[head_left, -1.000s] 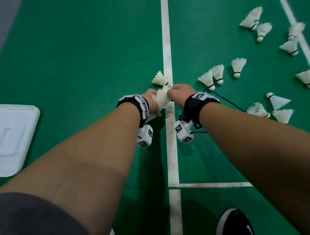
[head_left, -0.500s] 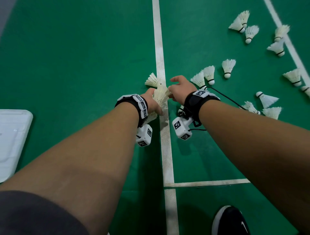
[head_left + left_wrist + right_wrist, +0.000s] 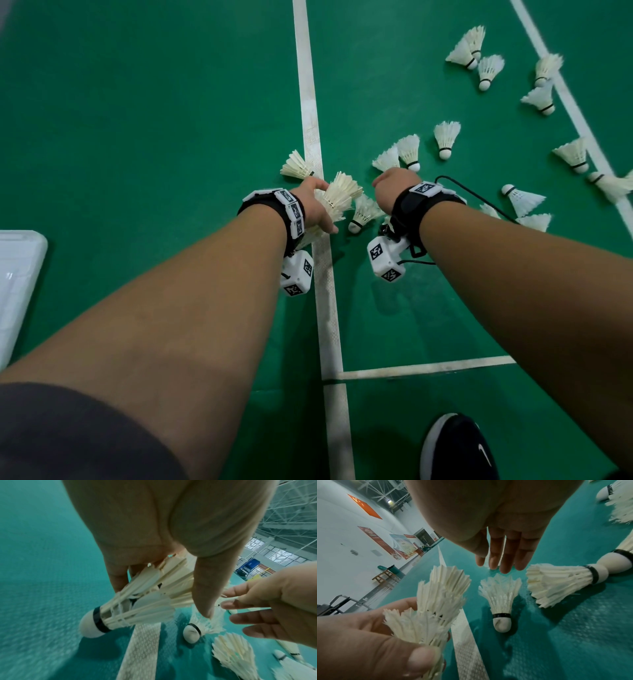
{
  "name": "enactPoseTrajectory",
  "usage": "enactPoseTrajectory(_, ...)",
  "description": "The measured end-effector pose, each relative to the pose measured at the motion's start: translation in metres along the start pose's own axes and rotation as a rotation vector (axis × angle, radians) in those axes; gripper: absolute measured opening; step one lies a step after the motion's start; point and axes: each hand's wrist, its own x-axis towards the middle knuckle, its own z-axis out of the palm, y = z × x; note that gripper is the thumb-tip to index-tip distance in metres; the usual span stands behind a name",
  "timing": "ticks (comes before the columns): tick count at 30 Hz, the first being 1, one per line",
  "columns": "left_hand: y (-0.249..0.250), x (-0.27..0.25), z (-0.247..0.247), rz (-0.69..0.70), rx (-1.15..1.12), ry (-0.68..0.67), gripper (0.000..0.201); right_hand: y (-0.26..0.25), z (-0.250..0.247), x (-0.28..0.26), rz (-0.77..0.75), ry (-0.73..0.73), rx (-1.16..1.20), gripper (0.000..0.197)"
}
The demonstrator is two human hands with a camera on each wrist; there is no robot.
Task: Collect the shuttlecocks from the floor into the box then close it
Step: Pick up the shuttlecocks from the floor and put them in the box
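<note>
My left hand (image 3: pixel 317 207) grips a stack of nested white feather shuttlecocks (image 3: pixel 340 195), thumb and fingers curled round the feathers; the stack's cork tip (image 3: pixel 91 626) points down at the green floor. My right hand (image 3: pixel 394 183) hovers just to the right, fingers (image 3: pixel 505 555) straight and holding nothing. Between the two hands a single shuttlecock (image 3: pixel 364 214) lies on the floor beside the white line, below the right palm. Another shuttlecock (image 3: pixel 296 166) lies just beyond the left hand. The white box (image 3: pixel 17 274) shows only partly at the left edge.
Several more shuttlecocks (image 3: pixel 445 138) are scattered over the green court to the right and far right. White court lines (image 3: pixel 310 102) run under the hands. A black cable (image 3: pixel 472 195) trails from the right wrist. A dark shoe (image 3: pixel 455 448) stands at the bottom.
My right hand has come off the stack and moved right, opening. The left hand keeps the stack. A single shuttlecock now shows on the floor between the hands.
</note>
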Motion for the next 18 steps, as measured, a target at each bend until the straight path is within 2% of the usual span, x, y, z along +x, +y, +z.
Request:
enactPoseTrajectory(4, 0.001, -0.002, 0.001, -0.008, 0.007, 0.014, 0.099, 0.007, 0.006, -0.003, -0.015, -0.082, 0.049, 0.053)
enactPoseTrajectory(7, -0.001, -0.002, 0.000, -0.024, 0.021, 0.022, 0.098, 0.006, 0.016, -0.006, -0.019, -0.144, -0.002, 0.057)
enactPoseTrajectory(11, -0.004, -0.003, -0.001, -0.036, 0.019, 0.026, 0.095, 0.004, 0.015, -0.015, -0.036, -0.078, -0.183, 0.028)
enactPoseTrajectory(15, -0.003, -0.004, -0.003, -0.073, 0.042, 0.021, 0.097, 0.003, 0.000, -0.006, -0.038, 0.087, -0.035, 0.035)
enactPoseTrajectory(18, -0.003, -0.005, -0.003, -0.073, 0.058, 0.016, 0.098, -0.002, -0.012, -0.008, -0.088, 0.118, 0.101, 0.033)
